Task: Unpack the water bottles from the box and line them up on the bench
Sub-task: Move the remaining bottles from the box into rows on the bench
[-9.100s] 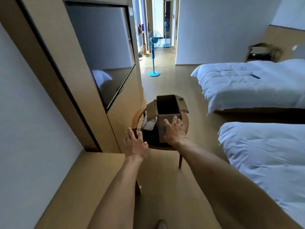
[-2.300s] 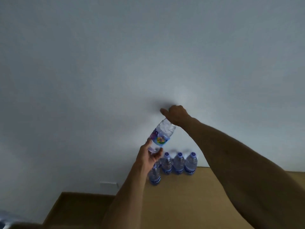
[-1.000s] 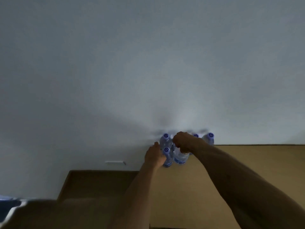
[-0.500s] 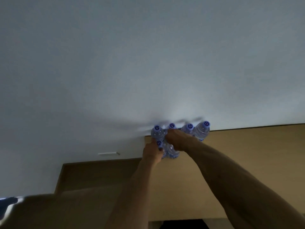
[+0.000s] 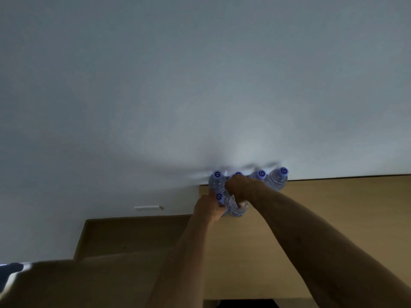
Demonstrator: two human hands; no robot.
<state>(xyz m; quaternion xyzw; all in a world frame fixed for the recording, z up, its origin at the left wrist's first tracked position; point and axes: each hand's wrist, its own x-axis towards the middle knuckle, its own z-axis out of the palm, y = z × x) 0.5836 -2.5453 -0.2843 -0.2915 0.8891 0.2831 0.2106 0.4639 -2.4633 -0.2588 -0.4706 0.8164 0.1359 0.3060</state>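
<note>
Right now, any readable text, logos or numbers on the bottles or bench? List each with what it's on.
No words read legibly anywhere in the head view.
"G"-like round mark, or a "6" or swirl, I cannot tell which: printed dark blue on each pale blue cap of the clear plastic water bottles on the tan wooden bench.
Bottle labels: hidden by the left hand and right hand, or too blurred to read.

body: two bare forearms; no sleeves | left hand (image 5: 208,207): bare; no rings | right hand (image 5: 239,188): bare; no watch
</note>
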